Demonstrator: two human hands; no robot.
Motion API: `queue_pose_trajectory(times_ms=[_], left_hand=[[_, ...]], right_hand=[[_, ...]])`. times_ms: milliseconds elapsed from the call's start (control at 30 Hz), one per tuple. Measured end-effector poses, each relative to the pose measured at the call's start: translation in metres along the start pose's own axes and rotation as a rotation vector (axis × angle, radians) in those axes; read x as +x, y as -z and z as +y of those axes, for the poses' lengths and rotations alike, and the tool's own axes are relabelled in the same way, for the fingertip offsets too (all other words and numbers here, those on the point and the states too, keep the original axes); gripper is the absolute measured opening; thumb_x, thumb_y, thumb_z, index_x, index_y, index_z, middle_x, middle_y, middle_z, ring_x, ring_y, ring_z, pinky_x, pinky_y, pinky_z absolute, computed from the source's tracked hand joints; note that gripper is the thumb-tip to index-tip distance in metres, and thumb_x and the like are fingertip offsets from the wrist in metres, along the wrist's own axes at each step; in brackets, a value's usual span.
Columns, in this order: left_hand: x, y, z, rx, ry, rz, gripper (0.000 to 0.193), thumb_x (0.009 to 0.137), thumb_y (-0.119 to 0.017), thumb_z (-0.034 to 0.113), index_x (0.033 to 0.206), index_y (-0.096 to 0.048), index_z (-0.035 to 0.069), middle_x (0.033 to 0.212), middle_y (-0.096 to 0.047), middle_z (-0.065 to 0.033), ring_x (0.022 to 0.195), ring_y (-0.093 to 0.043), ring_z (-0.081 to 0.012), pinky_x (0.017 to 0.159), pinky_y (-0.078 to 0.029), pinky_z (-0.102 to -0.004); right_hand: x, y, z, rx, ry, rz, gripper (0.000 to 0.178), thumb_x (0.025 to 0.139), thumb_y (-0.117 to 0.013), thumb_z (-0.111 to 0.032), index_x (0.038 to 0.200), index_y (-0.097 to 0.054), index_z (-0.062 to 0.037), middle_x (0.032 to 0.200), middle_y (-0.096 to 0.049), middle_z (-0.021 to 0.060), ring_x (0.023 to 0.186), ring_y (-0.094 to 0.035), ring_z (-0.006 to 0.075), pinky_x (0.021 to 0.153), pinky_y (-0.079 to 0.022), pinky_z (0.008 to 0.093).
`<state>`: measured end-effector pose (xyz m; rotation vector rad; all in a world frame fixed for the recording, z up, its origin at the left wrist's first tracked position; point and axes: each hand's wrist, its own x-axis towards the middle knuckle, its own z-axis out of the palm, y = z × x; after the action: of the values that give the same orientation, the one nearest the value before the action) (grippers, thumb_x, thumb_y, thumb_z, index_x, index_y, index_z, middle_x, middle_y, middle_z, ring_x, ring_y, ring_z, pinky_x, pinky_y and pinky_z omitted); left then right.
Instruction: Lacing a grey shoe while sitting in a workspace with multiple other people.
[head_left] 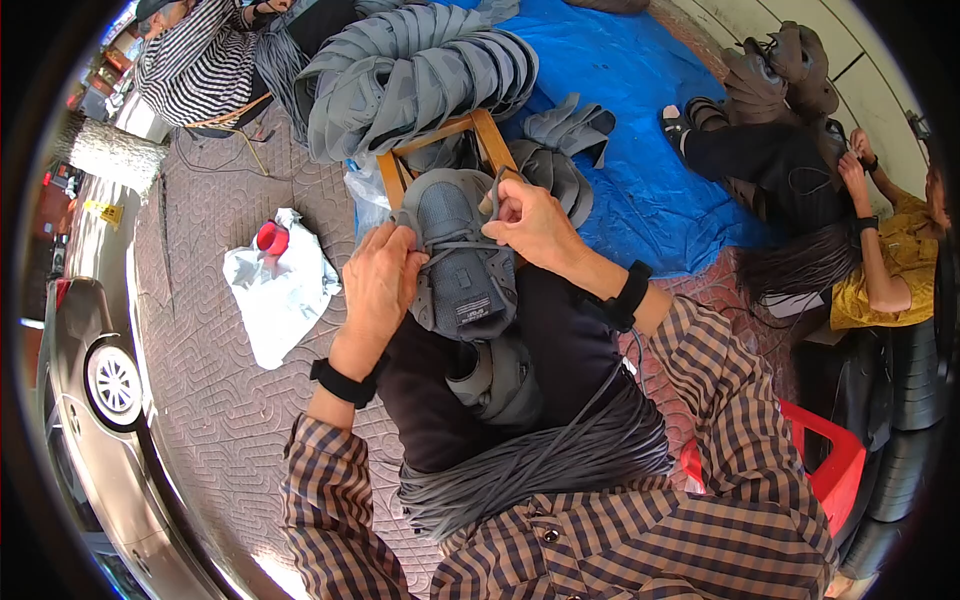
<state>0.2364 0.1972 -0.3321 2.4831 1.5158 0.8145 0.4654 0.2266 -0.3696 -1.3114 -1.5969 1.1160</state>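
Observation:
A grey shoe upper (pixel 466 275) lies over my knees with its tongue facing me and a grey shoelace (pixel 462 244) crossing its opening. My left hand (pixel 380 272) is closed on the upper's left edge, where the lace runs in under the fingertips. At the right edge, my right hand (pixel 535 222) pinches a thin grey piece, seemingly the lace; its end is hidden by the fingers. Between my thighs sits another grey upper (pixel 505 385). A thick bundle of grey laces (pixel 560 460) drapes across my lap.
Beyond the wooden frame (pixel 492 140) rise stacked grey uppers (pixel 420 75), beside a blue tarp (pixel 650 190). A white plastic bag (pixel 275 300) with a red item (pixel 271 238) lies left. Co-workers sit at right (pixel 885 270) and far left (pixel 200 65). A red stool (pixel 835 460) is at right.

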Motion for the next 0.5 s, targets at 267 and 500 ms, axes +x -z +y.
queue_pose_trajectory(times_ms=[267,500], left_hand=[[0.0,-0.01,-0.036,-0.651,0.48,-0.219,0.017,0.078,-0.073,0.011,0.077,-0.06,0.0,0.066,-0.059,-0.0057,0.061,-0.054,-0.0129,0.058,-0.044,-0.0288],[0.002,-0.014,-0.033,-0.471,0.463,-0.216,0.02,0.076,-0.075,0.012,0.08,-0.059,0.001,0.066,-0.061,-0.0067,0.061,-0.057,-0.0162,0.058,-0.045,-0.0305]], right_hand=[[-0.001,-0.007,-0.013,-0.253,0.15,0.044,0.02,0.074,-0.07,-0.006,0.087,-0.057,0.0008,0.067,-0.062,0.006,0.06,-0.062,0.0132,0.054,-0.048,0.0292],[0.007,-0.013,0.0,0.069,-0.125,-0.135,0.021,0.079,-0.069,-0.013,0.086,-0.055,0.0003,0.066,-0.058,0.0046,0.059,-0.059,0.0126,0.055,-0.047,0.0292]])
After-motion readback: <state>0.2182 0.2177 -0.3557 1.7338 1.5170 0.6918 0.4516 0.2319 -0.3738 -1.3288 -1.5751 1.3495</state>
